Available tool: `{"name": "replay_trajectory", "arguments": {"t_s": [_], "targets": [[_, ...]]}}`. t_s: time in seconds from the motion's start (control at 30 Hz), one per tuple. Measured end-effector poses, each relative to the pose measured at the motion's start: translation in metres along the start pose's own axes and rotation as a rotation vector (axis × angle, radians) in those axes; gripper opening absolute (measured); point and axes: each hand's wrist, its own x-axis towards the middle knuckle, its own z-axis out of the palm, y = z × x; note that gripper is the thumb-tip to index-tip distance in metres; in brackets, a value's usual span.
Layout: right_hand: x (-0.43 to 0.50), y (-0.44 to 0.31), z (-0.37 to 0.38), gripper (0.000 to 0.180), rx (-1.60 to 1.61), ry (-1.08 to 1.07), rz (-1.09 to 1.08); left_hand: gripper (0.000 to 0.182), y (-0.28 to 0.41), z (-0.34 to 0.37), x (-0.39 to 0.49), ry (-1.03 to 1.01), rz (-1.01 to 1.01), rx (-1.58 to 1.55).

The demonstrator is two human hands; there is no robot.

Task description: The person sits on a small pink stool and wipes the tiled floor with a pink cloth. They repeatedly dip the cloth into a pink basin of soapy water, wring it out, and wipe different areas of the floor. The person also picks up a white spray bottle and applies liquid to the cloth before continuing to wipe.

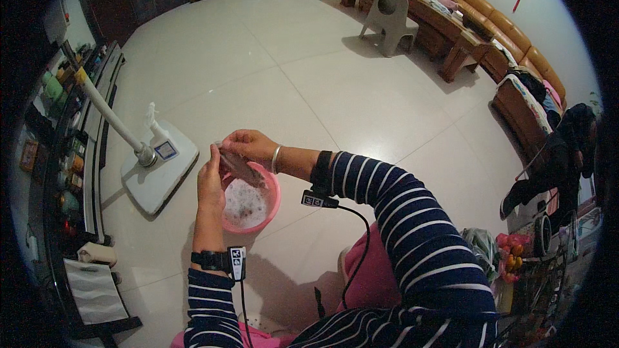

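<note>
Above a round pink plastic basin (276, 198) I hold a wet, greyish-brown piece of cloth (242, 169) between both hands. My left hand (211, 181) grips its left side with the thumb pointing up, near the basin's left rim. At the cloth's upper end, the fingers of my right hand (249, 147) pinch it; a silver bangle is on that wrist. The cloth slants down to the right over the basin. White suds with dark patches (245, 204) float on the water inside the basin. What lies under the cloth's lower end is partly hidden.
A white stand base (145, 181) with a pole and a white bottle (159, 130) is left of the basin. A long cabinet (94, 154) lines the left side. Cables run from both wrists. Farther off are a grey plastic chair (389, 19), a wooden table (454, 34) and a leather sofa (512, 34).
</note>
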Motion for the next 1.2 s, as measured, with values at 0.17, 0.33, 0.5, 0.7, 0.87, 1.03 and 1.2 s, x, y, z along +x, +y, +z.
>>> {"name": "replay_trajectory", "arguments": {"t_s": [0.17,0.33,0.5,0.7,0.87,1.03,1.2], "targets": [[-0.001,0.002,0.003,0.026,0.038,-0.042,0.010,0.024,0.014,0.005,-0.005,-0.046,0.143,0.042],[0.005,0.000,-0.002,0.024,-0.147,0.048,0.048,0.016,0.018,0.002,-0.008,-0.088,0.243,0.065],[0.006,-0.009,-0.005,0.020,-0.031,-0.004,0.163,0.019,0.015,-0.004,-0.002,-0.073,0.269,0.047],[0.001,-0.018,-0.017,0.017,0.153,0.061,0.115,0.029,0.019,-0.027,0.014,0.103,0.188,-0.096],[0.014,0.000,-0.030,0.017,-0.096,0.298,0.136,0.044,0.049,-0.034,0.005,0.053,0.290,-0.257],[0.029,0.040,-0.027,0.019,-0.732,0.642,0.155,0.044,0.074,0.002,-0.023,-0.102,0.288,-0.286],[0.036,0.053,-0.012,0.028,-1.497,-0.133,-0.501,0.037,0.054,0.045,-0.041,-0.487,0.122,-0.142]]}}
